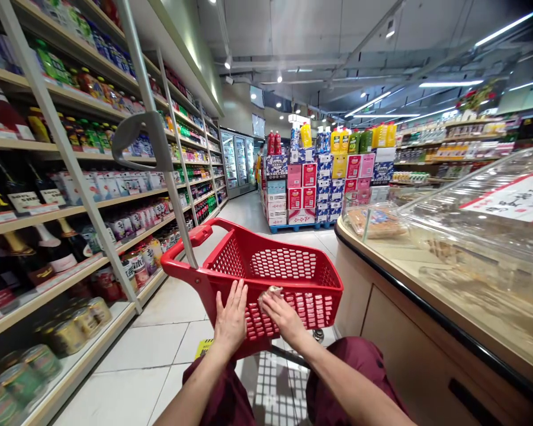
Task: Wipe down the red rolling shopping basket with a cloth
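Note:
In front of my knees stands a red plastic shopping cart (214, 289) with perforated basket walls and a grey pole carrying a grey loop handle (162, 142). My left hand (231, 316) lies flat on the near wall of the basket, fingers stretched out and pointing up. Just to its right, my right hand (284, 313) has its fingers bent around a crumpled pale cloth (270, 291), pressed near the basket's upper rim. It could be a paper wipe; the material is too small to tell. The basket's floor is hidden behind the near wall.
Shelves (111, 204) of bottles and cans run along the left. A glass-topped display counter (368, 260) stands close on the right. Boxes of drinks (302, 198) are stacked on a blue pallet (293, 227) ahead. A yellow floor sign (203, 348) shows below the cart.

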